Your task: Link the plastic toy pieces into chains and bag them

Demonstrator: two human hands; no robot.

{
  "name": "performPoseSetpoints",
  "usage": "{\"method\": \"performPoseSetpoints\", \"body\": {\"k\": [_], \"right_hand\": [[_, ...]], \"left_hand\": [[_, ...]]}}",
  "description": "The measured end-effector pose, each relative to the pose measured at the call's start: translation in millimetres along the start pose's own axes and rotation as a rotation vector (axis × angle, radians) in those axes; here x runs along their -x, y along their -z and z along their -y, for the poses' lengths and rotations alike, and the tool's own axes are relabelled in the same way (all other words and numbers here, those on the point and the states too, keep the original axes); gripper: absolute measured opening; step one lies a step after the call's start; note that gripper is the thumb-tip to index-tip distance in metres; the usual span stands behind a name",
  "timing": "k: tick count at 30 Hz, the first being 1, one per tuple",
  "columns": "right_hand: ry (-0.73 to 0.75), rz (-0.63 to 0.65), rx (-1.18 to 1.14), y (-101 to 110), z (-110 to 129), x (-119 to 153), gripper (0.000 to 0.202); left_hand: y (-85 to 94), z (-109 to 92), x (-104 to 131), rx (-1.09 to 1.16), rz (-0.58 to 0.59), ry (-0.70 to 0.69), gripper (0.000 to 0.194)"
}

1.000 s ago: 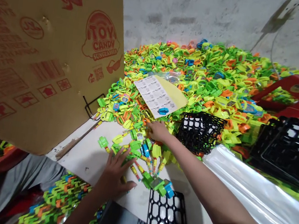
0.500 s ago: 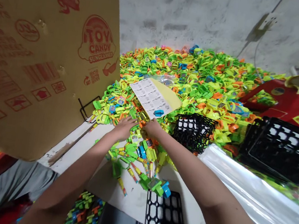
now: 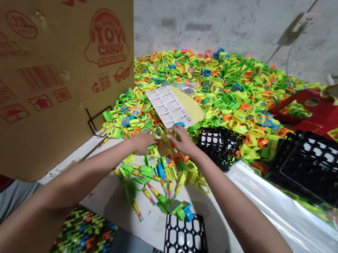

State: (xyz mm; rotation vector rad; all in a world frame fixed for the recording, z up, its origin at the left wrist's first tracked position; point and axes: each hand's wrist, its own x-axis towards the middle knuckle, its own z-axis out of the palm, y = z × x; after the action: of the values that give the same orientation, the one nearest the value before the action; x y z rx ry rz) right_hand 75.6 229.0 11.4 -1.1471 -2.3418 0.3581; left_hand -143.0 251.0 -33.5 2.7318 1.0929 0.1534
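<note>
The carton [image 3: 51, 73] stands at the left, printed in red with "TOY CANDY SUNGLASSES", a barcode and handling marks. Below it is some grey cloth [image 3: 9, 205], and right of that, below the white table [image 3: 152, 228], more small pieces [image 3: 82, 235] lie in orange, green and blue, somewhat blurred. A black wire frame [image 3: 94, 124] juts out beside the carton's right edge. The left hand [image 3: 144, 143] reaches in low over the near edge of the heap [image 3: 222, 96], fingers curled among the pieces; whether it grips one cannot be told. The toys [image 3: 153, 160] lie on the table just in front of both hands, yellow, green, blue and orange, some with striped tubes [image 3: 149, 197] attached. Behind the hands a label sheet [image 3: 170, 106] rests on the heap, a blue toy [image 3: 180, 124] at its near end. The right hand [image 3: 182, 140] is just beside that end, fingers bent toward the left hand over yellow and orange pieces; its hold cannot be told either. A black tray [image 3: 186, 245] lies at the table's near edge. Farther right come tangled trays [image 3: 220, 148], clear film [image 3: 273, 210], a red seat [image 3: 317, 106] and stacked trays [image 3: 316, 166].
</note>
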Motion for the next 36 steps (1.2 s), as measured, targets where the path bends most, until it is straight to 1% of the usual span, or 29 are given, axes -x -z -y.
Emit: {"method": "performPoseSetpoints", "body": {"k": [2, 3, 4, 7, 9, 12, 15, 19, 20, 22, 23, 24, 26, 27, 28, 29, 31, 33, 35, 36], "right_hand": [[-0.049, -0.031, -0.041, 10, 12, 8, 0.024], [-0.082, -0.011, -0.058, 14, 18, 12, 0.023], [-0.124, 0.031, -0.074, 18, 23, 18, 0.023], [-0.293, 0.225, -0.075, 25, 30, 35, 0.025], [-0.387, 0.329, -0.016, 23, 29, 44, 0.024], [-0.453, 0.430, 0.042, 13, 28, 55, 0.025], [-0.446, 0.504, -0.007, 4, 35, 59, 0.028], [-0.330, 0.613, -0.191, 3, 47, 53, 0.027], [-0.309, 0.630, -0.233, 3, 48, 50, 0.027], [-0.296, 0.626, -0.295, -1, 48, 43, 0.028], [-0.291, 0.615, -0.317, -5, 48, 40, 0.028], [-0.282, 0.604, -0.332, -9, 48, 37, 0.029], [-0.255, 0.588, -0.331, -20, 49, 34, 0.032], [-0.241, 0.586, -0.321, -25, 50, 34, 0.036], [-0.228, 0.581, -0.320, -29, 53, 35, 0.040], [-0.217, 0.572, -0.336, -32, 55, 36, 0.044], [-0.197, 0.563, -0.414, -35, 61, 40, 0.052], [-0.180, 0.569, -0.503, -33, 64, 45, 0.055], [-0.175, 0.581, -0.540, -30, 63, 48, 0.052], [-0.170, 0.582, -0.551, -28, 60, 50, 0.049]], "left_hand": [[-0.7, -2, 5, 0.017, 0.001, -0.023, 0.037], [-0.2, -4, 9, 0.022, 0.000, -0.027, 0.035], [0.9, -5, 14, 0.026, -0.001, -0.028, 0.034], [7.9, -9, 32, 0.032, -0.013, -0.015, 0.032], [13.3, -12, 45, 0.030, -0.026, 0.002, 0.033], [17.8, -19, 66, 0.046, -0.063, 0.020, 0.035], [16.8, -26, 84, 0.098, -0.085, 0.026, 0.036], [15.5, -31, 104, 0.190, 0.007, 0.054, 0.033], [16.4, -30, 108, 0.233, 0.032, 0.061, 0.036], [19.6, -21, 115, 0.327, 0.067, 0.070, 0.049], [21.2, -14, 116, 0.349, 0.045, 0.091, 0.052], [22.4, -7, 115, 0.345, -0.011, 0.134, 0.052], [22.2, 9, 107, 0.277, -0.188, 0.270, 0.046], [20.5, 15, 100, 0.229, -0.283, 0.348, 0.044], [17.6, 21, 90, 0.188, -0.347, 0.411, 0.043], [13.8, 25, 80, 0.159, -0.380, 0.458, 0.043], [4.8, 29, 57, 0.114, -0.399, 0.530, 0.047], [-3.6, 28, 36, 0.080, -0.398, 0.588, 0.055], [-9.2, 24, 23, 0.064, -0.380, 0.613, 0.060], [-10.7, 23, 19, 0.063, -0.363, 0.606, 0.060]]}}
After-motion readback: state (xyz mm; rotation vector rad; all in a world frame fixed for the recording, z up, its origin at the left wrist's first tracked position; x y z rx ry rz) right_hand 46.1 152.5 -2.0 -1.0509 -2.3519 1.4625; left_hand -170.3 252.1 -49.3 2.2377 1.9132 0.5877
